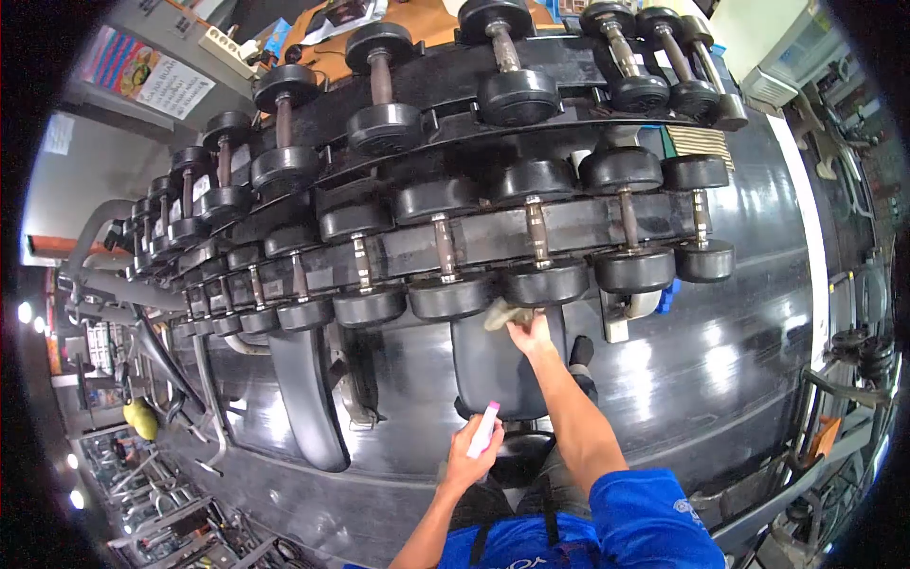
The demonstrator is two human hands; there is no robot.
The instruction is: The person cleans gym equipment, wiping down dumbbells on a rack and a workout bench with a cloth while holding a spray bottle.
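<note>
My right hand (533,334) reaches forward, closed on a pale, crumpled cloth (502,316). The cloth is at the lower front edge of a black dumbbell (545,282) on the lower rack row; whether it presses on the dumbbell is hard to tell. Closer to my body, my left hand (464,462) is wrapped round a slim white tube with a pink end (484,431), which points up and away from me. Below both hands lies a black padded bench (483,365).
Several more dumbbells fill the two-tier rack (616,216), including an upper-row dumbbell (383,90). Another black bench (308,408) stands to the left. Gym machines line both sides. The dark floor (701,379) reflects the lights.
</note>
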